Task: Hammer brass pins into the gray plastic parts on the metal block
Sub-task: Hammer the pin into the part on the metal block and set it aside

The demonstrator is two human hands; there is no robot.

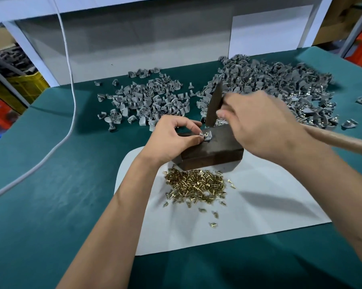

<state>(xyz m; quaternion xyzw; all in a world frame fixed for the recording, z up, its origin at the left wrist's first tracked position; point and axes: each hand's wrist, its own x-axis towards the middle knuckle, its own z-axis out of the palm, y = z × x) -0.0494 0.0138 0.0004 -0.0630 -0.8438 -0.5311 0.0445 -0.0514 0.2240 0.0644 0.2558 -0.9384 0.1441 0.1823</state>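
Note:
A dark metal block (213, 152) stands on a white sheet (259, 205) in the middle of the green table. On its top lies a gray plastic part (207, 136) with a brass pin in it, pinched by my left hand (176, 136). My right hand (259, 124) grips a hammer close to its dark head (214, 105); the head hangs just above the part, and the wooden handle (342, 140) runs off to the right. A heap of loose brass pins (194, 184) lies in front of the block.
A pile of gray parts (151, 99) lies behind the block at left, and a larger pile (280, 86) with metal bits in it at back right. A white cable (71, 90) hangs down onto the table's left side. A white panel stands behind.

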